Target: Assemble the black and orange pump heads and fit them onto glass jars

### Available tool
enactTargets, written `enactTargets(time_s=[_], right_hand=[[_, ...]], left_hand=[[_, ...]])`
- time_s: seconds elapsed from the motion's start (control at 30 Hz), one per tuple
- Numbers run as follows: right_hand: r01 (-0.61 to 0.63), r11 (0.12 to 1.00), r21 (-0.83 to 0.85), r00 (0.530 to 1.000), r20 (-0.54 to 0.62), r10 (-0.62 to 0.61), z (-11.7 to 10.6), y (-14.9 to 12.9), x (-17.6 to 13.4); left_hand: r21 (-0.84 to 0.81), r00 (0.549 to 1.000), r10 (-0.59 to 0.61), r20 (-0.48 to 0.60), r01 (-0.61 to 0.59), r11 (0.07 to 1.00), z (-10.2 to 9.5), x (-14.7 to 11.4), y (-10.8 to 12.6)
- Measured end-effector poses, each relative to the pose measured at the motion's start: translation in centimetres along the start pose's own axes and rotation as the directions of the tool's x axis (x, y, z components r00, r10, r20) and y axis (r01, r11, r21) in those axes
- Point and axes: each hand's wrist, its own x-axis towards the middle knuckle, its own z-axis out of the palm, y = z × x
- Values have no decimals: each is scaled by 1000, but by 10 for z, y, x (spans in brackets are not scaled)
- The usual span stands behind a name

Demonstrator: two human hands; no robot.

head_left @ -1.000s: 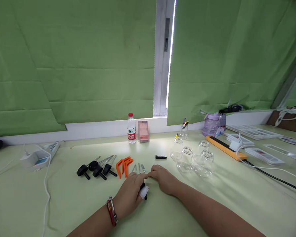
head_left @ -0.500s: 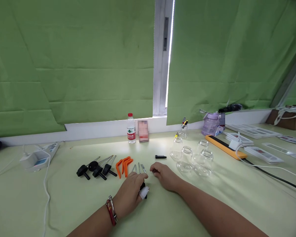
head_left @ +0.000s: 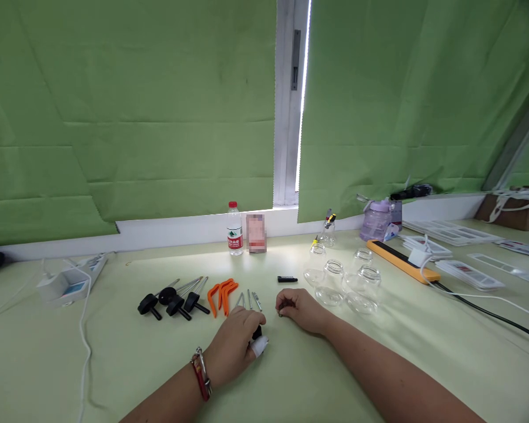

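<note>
Near the front middle of the table, my left hand (head_left: pixel 234 345) is closed around a black part (head_left: pixel 257 332), mostly hidden by the fingers. White tape wraps its thumb. Just beyond the knuckles lie several thin metal rods or bits (head_left: pixel 249 301). To the right, my right hand (head_left: pixel 306 311) rests low over the table, thumb and forefinger pinched; a small dark thing shows at the fingertips, too small to name. A black bit holder strip (head_left: pixel 287 279) lies beyond that hand. Left of the rods are orange bent pieces (head_left: pixel 224 294) and several black-handled pieces with metal shafts (head_left: pixel 175 306).
Clear glass jars (head_left: pixel 334 285) stand to the right, beside an orange power strip (head_left: pixel 401 262). At the back are a water bottle (head_left: pixel 235 229), a small box (head_left: pixel 256 234) and a purple jug (head_left: pixel 376 221). A white power strip (head_left: pixel 97 267) and cable lie left.
My right hand has shifted a little to the right, away from my left hand. My left hand has barely moved, and less of the black part shows below its thumb.
</note>
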Motion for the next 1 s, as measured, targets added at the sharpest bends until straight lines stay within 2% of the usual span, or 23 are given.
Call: enactTargets(time_s=[0.2,0.53,0.7,0.8,1.0], right_hand=[[12,1000,-19,1000,12,-12,0,-3,-1],[75,983,-170,997,-3,-76,1,-11,-3],[97,967,-235,995,9,-97,1,-16,-5],[106,964,-244,994,10,-107,1,-17,-6],[105,962,-253,994,19,-103,2,-16,-5]], left_hand=[[-50,1000,-1,13,2,999,0,1,-1],[-99,999,29,37,-25,995,1,-1,-3],[-216,992,-123,24,126,968,5,-3,-2],[-288,976,-209,52,215,933,7,-1,0],[-341,964,-253,78,264,902,8,3,-2]])
